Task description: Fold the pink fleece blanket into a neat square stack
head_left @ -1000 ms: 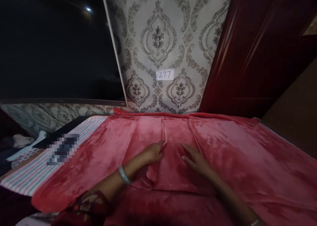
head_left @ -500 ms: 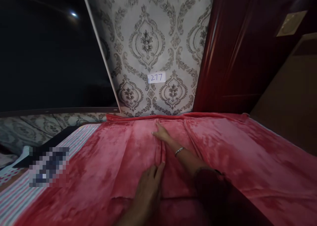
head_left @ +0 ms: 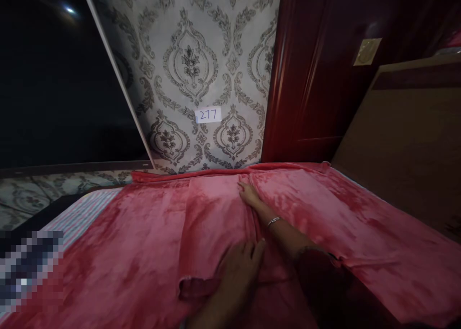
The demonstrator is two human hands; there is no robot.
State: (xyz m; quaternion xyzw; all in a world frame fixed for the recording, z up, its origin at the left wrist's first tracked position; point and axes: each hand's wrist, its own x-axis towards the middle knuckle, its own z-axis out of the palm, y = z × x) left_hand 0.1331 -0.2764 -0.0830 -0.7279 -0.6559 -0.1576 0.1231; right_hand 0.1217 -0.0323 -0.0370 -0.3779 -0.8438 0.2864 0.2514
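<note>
A red plush blanket (head_left: 144, 233) is spread over the surface before me, with a folded panel (head_left: 212, 218) of the same cloth in the middle. Near its far end, my right hand (head_left: 248, 193) is closed on the panel's right edge, a bracelet on its wrist. Closer to me, my left hand (head_left: 241, 264) grips the same edge, fingers bent into the cloth; the fingertips are partly hidden. Between the hands the cloth bunches into narrow ridges. The panel's near left corner is raised a little, showing a dark gap under it.
Patterned wallpaper bearing a "277" label (head_left: 208, 114) stands behind the blanket. A large dark screen (head_left: 65, 89) is at the left. Striped cloth (head_left: 86, 213) shows beside the blanket. A dark red door (head_left: 306, 79) and a brown board (head_left: 403, 127) stand at the right.
Both hands have moved right across the blanket, drawing the folded edge along. The panel now looks wider and its near left corner has lifted. The view has turned right.
</note>
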